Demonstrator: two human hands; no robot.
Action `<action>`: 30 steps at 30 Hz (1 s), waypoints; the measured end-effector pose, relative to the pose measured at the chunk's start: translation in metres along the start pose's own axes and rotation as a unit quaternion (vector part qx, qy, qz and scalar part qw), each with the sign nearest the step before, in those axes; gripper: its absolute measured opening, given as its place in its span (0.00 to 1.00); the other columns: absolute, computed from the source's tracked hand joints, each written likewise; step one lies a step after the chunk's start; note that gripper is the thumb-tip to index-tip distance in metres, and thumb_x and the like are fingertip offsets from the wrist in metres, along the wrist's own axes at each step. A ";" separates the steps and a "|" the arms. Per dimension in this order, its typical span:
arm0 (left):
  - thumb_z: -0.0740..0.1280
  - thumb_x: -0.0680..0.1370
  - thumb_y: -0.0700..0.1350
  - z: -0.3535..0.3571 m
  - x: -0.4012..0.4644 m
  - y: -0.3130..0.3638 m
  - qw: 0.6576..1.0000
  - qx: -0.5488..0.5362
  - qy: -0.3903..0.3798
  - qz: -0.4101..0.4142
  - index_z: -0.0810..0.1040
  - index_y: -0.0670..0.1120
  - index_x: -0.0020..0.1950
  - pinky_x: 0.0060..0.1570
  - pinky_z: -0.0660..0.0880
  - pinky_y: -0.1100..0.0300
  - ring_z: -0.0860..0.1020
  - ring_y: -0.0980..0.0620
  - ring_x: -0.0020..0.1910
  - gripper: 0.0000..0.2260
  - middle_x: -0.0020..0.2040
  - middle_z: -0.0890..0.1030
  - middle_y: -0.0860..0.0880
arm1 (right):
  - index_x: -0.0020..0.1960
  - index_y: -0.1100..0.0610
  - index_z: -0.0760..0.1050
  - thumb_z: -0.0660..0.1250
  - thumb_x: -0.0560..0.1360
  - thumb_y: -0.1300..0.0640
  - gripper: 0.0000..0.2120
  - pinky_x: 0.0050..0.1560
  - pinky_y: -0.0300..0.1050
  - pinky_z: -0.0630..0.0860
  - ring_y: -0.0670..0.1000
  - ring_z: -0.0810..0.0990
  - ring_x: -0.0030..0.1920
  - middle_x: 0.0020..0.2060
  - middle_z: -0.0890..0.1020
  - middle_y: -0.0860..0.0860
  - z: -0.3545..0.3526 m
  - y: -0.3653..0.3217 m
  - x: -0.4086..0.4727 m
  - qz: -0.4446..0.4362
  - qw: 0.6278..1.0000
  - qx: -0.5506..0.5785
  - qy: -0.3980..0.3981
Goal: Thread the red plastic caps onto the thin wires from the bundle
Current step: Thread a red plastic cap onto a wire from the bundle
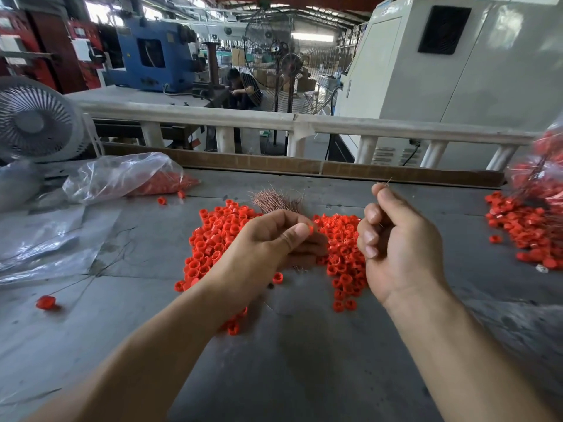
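While pinching one red cap (310,229) between thumb and curled fingers with the left hand (268,239), and nipping a thin wire (386,181) between thumb and forefinger of the right hand (393,236), must bring cap rightward to the wire, which lies roughly upright with its tip above the fingers. Beneath and between, loose caps (210,239) heaped on the table (304,376); just behind the left hand, the wire bundle (277,199); farther off, a plastic bag (122,175).
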State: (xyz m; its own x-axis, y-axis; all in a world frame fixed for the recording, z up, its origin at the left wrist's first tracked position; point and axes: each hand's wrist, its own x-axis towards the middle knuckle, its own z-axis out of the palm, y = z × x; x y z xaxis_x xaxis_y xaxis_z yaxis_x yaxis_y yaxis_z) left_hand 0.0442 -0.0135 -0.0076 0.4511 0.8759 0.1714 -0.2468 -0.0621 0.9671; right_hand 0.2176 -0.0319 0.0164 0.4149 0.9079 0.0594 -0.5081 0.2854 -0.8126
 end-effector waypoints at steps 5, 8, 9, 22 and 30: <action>0.62 0.84 0.39 -0.016 0.006 0.002 0.994 0.079 0.062 0.031 0.77 0.36 0.56 0.55 0.82 0.55 0.85 0.44 0.54 0.07 0.53 0.86 0.40 | 0.48 0.54 0.76 0.61 0.83 0.59 0.07 0.19 0.36 0.58 0.45 0.65 0.21 0.26 0.72 0.46 -0.012 -0.010 0.013 0.015 0.998 0.025 0.056; 0.64 0.84 0.40 -0.023 0.008 0.004 0.987 0.139 0.074 0.030 0.78 0.40 0.54 0.48 0.83 0.51 0.86 0.45 0.51 0.05 0.53 0.86 0.43 | 0.48 0.53 0.74 0.60 0.83 0.59 0.07 0.18 0.35 0.56 0.43 0.64 0.21 0.26 0.71 0.45 -0.022 -0.017 0.021 0.040 0.996 0.044 0.066; 0.65 0.83 0.41 -0.024 0.007 0.004 0.983 0.167 0.067 0.024 0.79 0.41 0.53 0.41 0.82 0.51 0.86 0.44 0.47 0.05 0.52 0.86 0.43 | 0.47 0.53 0.74 0.60 0.83 0.59 0.07 0.18 0.35 0.56 0.43 0.64 0.20 0.26 0.71 0.45 -0.024 -0.019 0.023 0.051 0.996 0.044 0.060; 0.72 0.77 0.39 -0.021 0.003 0.001 0.992 0.092 0.074 0.043 0.84 0.46 0.55 0.27 0.74 0.60 0.75 0.51 0.31 0.07 0.42 0.85 0.45 | 0.55 0.63 0.80 0.64 0.80 0.62 0.08 0.18 0.35 0.58 0.44 0.65 0.23 0.32 0.74 0.50 -0.012 -0.004 0.006 0.106 0.968 -0.131 -0.187; 0.75 0.76 0.43 -0.018 0.001 0.002 0.988 0.099 0.098 0.060 0.84 0.48 0.47 0.31 0.70 0.58 0.73 0.52 0.30 0.02 0.35 0.80 0.45 | 0.42 0.53 0.83 0.70 0.80 0.57 0.08 0.21 0.38 0.65 0.47 0.74 0.24 0.33 0.84 0.54 0.000 0.023 -0.016 -0.016 0.913 -0.353 -0.203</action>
State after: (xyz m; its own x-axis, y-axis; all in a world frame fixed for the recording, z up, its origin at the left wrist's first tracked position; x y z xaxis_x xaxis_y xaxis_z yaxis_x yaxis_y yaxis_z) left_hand 0.0289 -0.0042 -0.0085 0.2492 0.9311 0.2663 -0.1073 -0.2468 0.9631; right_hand 0.1996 -0.0402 -0.0032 0.0340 0.9826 0.1824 0.1723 0.1740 -0.9696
